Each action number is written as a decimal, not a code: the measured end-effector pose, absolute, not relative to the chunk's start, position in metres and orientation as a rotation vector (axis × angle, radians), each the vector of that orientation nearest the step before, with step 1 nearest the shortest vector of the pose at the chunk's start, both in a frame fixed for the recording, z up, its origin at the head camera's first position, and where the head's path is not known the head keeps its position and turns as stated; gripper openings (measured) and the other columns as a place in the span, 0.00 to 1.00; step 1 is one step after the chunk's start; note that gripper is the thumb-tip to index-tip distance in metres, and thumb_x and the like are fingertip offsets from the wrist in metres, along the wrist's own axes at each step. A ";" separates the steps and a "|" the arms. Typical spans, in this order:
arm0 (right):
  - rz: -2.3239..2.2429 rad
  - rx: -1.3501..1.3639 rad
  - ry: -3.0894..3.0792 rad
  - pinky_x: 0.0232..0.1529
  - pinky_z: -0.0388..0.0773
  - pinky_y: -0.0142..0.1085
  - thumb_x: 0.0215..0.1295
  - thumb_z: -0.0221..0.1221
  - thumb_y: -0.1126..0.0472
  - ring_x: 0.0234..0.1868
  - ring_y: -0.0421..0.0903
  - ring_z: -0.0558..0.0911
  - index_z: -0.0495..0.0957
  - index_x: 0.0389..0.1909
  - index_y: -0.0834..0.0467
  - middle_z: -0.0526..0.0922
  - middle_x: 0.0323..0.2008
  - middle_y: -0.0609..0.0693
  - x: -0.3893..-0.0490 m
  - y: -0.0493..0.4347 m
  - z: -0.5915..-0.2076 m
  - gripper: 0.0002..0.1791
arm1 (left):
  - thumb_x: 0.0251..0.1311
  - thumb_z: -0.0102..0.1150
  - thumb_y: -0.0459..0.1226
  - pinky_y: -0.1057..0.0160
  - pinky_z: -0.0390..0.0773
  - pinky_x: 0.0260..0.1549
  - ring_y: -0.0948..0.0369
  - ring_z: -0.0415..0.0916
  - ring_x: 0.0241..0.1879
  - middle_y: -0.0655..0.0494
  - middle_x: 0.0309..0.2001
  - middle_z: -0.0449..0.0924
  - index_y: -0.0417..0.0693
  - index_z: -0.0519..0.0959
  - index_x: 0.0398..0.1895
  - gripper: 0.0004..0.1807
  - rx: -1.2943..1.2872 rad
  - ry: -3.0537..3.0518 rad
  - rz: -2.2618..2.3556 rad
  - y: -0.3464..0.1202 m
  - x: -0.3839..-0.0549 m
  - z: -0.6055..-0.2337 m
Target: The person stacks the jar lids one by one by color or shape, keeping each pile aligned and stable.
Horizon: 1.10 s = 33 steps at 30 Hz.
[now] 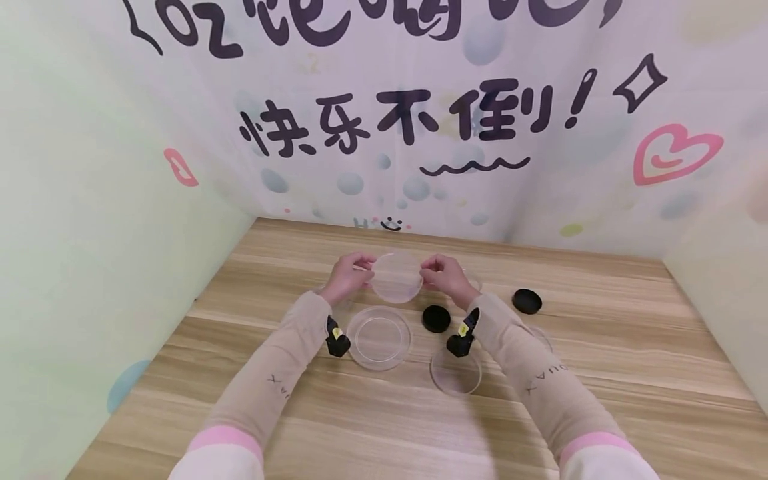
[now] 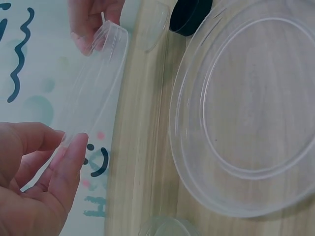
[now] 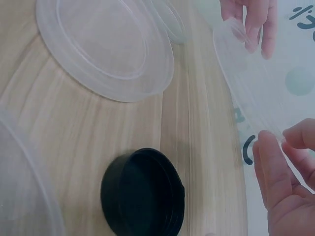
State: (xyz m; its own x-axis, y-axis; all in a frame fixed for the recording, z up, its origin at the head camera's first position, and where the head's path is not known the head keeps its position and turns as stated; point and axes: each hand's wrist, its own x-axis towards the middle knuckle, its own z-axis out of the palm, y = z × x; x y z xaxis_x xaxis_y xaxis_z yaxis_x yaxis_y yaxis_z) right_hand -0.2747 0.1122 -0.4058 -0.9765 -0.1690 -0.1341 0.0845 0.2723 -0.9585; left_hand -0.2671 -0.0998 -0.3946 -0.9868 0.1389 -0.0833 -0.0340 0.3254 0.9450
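Between both hands, a round clear plastic lid (image 1: 397, 279) is held up off the table, its face towards the head camera. My left hand (image 1: 350, 275) pinches its left edge between thumb and fingers. At the opposite edge, my right hand (image 1: 447, 275) grips it the same way. In the left wrist view the lid (image 2: 93, 83) appears nearly edge-on, with a thin raised rim. Below the hands lies a larger clear lid (image 1: 379, 339) with an inner ring. A black round cap (image 1: 436, 319) sits right of it, hollow side visible in the right wrist view.
Another clear round lid (image 1: 456, 373) lies near the right wrist camera. A second black cap (image 1: 527, 301) stands farther right. Other clear round pieces are partly hidden by the forearms, one (image 1: 542, 337) beside the right sleeve. A printed cloth (image 1: 384, 187) hangs behind the wooden table (image 1: 288, 413).
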 end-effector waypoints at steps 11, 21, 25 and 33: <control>-1.671 -0.217 2.343 0.37 0.78 0.38 0.57 0.50 0.72 0.27 0.42 0.75 0.69 0.47 0.72 0.72 0.32 0.56 -0.264 0.114 -0.416 0.16 | 0.53 0.51 0.24 0.55 0.75 0.42 0.50 0.72 0.41 0.36 0.46 0.69 0.31 0.69 0.50 0.19 0.145 2.383 1.678 -0.110 -0.252 -0.398; -1.612 -0.284 2.262 0.37 0.78 0.37 0.58 0.52 0.71 0.29 0.44 0.78 0.67 0.46 0.73 0.72 0.31 0.58 -0.253 0.116 -0.418 0.16 | 0.52 0.50 0.24 0.59 0.77 0.39 0.48 0.73 0.40 0.35 0.46 0.70 0.32 0.70 0.49 0.18 0.204 2.395 1.595 -0.117 -0.235 -0.399; -1.576 -0.271 2.251 0.38 0.78 0.38 0.58 0.52 0.70 0.29 0.45 0.78 0.67 0.45 0.73 0.73 0.31 0.57 -0.252 0.113 -0.423 0.15 | 0.52 0.50 0.24 0.62 0.78 0.36 0.47 0.73 0.40 0.35 0.45 0.70 0.32 0.69 0.50 0.20 0.221 2.389 1.573 -0.120 -0.235 -0.406; -1.531 -0.292 2.265 0.34 0.79 0.34 0.56 0.53 0.72 0.28 0.43 0.76 0.70 0.40 0.71 0.72 0.30 0.54 -0.244 0.106 -0.425 0.11 | 0.50 0.52 0.22 0.61 0.79 0.33 0.49 0.73 0.36 0.39 0.40 0.71 0.31 0.70 0.47 0.18 0.240 2.349 1.561 -0.126 -0.231 -0.414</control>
